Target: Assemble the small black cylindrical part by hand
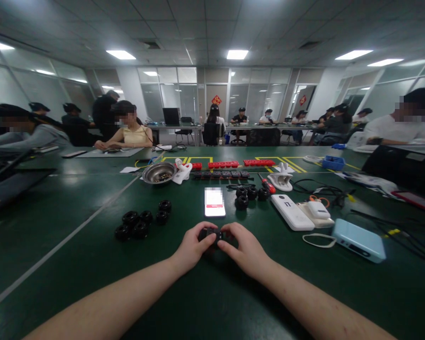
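Between my two hands, just above the green tabletop, is a small black part (212, 233); the fingers cover much of it and its exact kind cannot be made out. My left hand (195, 243) pinches it from the left, thumb in front and fingers behind. From the right, the thumb and fingertips of my right hand (243, 245) close on its other end. A lit phone (215, 203) lies just beyond. Chunky black toy tyres (140, 229) are grouped on the left, and more black tyres (242, 201) sit to the right of the phone.
Farther back are a metal bowl (159, 174) of small parts, red plastic strips (224, 164), a black strip (224, 175) and a red screwdriver (268, 184). At right lie a white power bank (292, 212), a light-blue power bank (359, 240) and cables. Other people sit around.
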A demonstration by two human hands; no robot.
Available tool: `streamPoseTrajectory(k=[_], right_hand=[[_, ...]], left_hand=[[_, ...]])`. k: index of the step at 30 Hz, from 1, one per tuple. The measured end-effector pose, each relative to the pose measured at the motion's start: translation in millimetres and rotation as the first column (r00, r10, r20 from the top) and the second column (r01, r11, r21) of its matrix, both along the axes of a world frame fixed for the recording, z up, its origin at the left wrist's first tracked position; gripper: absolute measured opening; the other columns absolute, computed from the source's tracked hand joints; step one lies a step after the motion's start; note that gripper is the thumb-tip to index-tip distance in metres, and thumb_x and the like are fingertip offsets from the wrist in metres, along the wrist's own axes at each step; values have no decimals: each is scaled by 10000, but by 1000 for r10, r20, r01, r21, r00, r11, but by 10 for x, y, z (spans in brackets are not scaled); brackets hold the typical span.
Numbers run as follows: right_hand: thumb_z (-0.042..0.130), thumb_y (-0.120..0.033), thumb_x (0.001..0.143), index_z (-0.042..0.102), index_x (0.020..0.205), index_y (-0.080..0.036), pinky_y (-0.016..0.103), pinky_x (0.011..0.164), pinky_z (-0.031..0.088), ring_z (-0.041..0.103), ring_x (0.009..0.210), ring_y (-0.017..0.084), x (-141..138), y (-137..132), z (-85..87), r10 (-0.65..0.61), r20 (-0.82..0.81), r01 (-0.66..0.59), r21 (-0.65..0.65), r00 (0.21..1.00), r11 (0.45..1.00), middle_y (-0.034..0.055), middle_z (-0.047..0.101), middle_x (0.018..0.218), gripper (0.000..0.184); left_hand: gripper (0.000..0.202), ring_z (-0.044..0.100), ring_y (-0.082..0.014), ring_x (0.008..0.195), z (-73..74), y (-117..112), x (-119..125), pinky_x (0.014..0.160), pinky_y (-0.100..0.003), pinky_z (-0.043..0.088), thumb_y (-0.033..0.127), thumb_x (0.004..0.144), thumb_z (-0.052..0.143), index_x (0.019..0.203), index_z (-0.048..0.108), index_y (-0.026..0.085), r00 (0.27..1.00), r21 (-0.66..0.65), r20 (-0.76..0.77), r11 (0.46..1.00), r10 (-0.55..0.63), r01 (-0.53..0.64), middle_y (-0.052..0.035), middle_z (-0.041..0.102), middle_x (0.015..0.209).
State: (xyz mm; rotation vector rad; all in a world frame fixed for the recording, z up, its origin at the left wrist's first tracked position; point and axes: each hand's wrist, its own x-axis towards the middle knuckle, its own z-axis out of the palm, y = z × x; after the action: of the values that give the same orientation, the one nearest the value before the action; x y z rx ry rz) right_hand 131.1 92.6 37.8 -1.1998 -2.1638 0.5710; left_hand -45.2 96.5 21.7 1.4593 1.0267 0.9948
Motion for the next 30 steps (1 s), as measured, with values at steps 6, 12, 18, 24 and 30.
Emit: streamPoseTrajectory(k=[6, 12, 18, 24, 30], right_hand=[[494, -302, 863, 583, 801, -166, 246, 623, 393, 511, 709, 140, 4, 32, -38, 4, 33, -2, -45, 999, 999, 13, 567, 754, 174], [619, -290, 782, 572, 861, -158, 251, 638, 401, 511, 731, 148, 4, 42, -26, -13, 38, 14, -27, 999, 1000, 19, 563, 791, 160], [716, -320, 684, 531, 970, -177, 284, 726, 389, 507, 840, 176, 1, -21, 28, -24, 55, 23, 18, 998, 1000, 27, 560, 902, 370], [469, -349, 873, 545, 753, -168, 229, 573, 348, 495, 658, 127, 6, 27, -25, 1, 87, 4, -57, 996, 998, 1, 557, 717, 230], [480, -319, 872, 541, 706, -159, 224, 565, 347, 491, 639, 120, -1, 38, -47, 24, 86, -16, -89, 996, 996, -1, 547, 690, 238]], left_hand=[[330, 558, -177, 789, 23, -29, 0, 629, -279, 503, 385, 719, 604, 959, 551, 165, 999, 45, -50, 999, -7, 10, -30, 542, 890], [337, 593, -158, 672, -11, 39, 20, 587, -283, 493, 418, 750, 550, 962, 539, 155, 998, -33, -53, 999, -31, 29, -30, 571, 850], [329, 576, -164, 660, -10, 48, 24, 536, -273, 485, 426, 728, 551, 914, 545, 155, 999, -45, -25, 999, 27, -28, -23, 554, 807], [344, 570, -192, 776, -17, 18, 0, 614, -309, 509, 429, 716, 574, 939, 539, 170, 999, 11, 9, 999, 33, -33, -33, 532, 895], [346, 581, -178, 760, 17, 15, 16, 633, -293, 499, 422, 725, 572, 958, 541, 169, 999, -17, -33, 1000, -7, 6, -32, 558, 893]])
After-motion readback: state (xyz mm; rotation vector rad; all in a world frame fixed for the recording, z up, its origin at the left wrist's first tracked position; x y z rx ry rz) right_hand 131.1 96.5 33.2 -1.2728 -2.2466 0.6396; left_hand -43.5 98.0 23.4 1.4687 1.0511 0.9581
